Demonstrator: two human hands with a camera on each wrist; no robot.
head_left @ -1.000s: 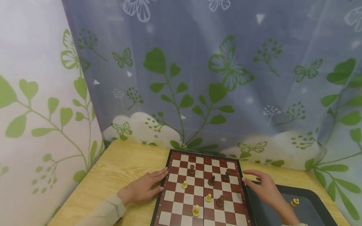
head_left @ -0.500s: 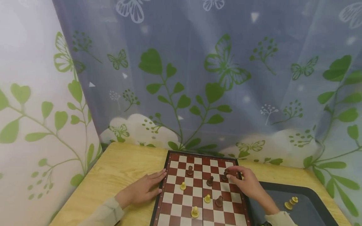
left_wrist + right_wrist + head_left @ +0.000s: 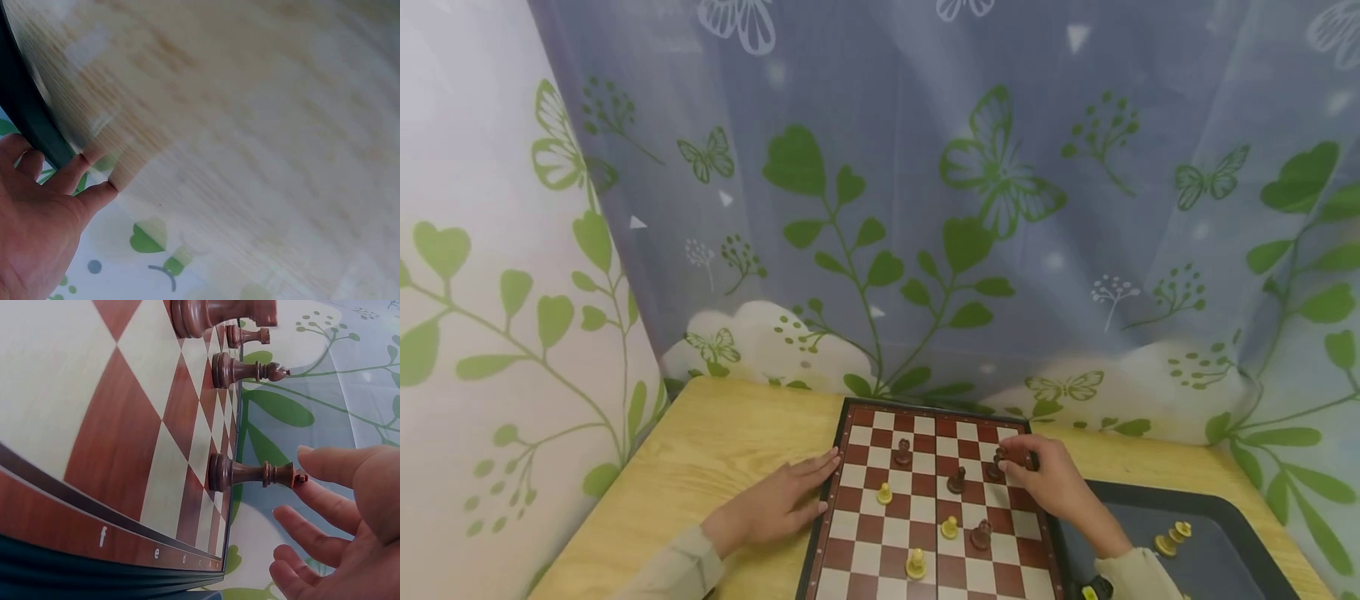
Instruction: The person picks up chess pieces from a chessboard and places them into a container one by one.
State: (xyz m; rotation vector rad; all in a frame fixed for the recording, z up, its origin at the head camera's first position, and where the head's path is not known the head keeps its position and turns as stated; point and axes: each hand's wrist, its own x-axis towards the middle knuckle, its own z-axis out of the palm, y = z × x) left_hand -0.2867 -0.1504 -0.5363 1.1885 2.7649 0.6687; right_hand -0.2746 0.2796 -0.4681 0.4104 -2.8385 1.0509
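My right hand point(image 3: 1052, 487) pinches the top of a dark brown chess king point(image 3: 995, 467) between thumb and index finger. In the right wrist view the king point(image 3: 250, 474) stands upright on its square, and the other fingers hang apart from it. My left hand point(image 3: 771, 504) rests with extended fingertips against the left edge of the chessboard point(image 3: 895, 531). The left wrist view has these fingers point(image 3: 97, 195) by the board's dark side. Near the king are a dark bishop point(image 3: 957, 481) and two dark rooks, one farther back point(image 3: 903, 452), one nearer point(image 3: 981, 535).
Three yellow pawns stand on the board: one at left point(image 3: 884, 493), one mid-board point(image 3: 950, 527), one in front point(image 3: 916, 565). A black tray point(image 3: 1217, 504) sits right of the board, with a yellow king point(image 3: 1171, 540) in it. A patterned curtain point(image 3: 850, 208) hangs behind the wooden table point(image 3: 737, 425).
My right hand has moved left from beside the board's right edge to the dark king and taken its top. The left hand stays at the board's edge. The pieces stand as before.
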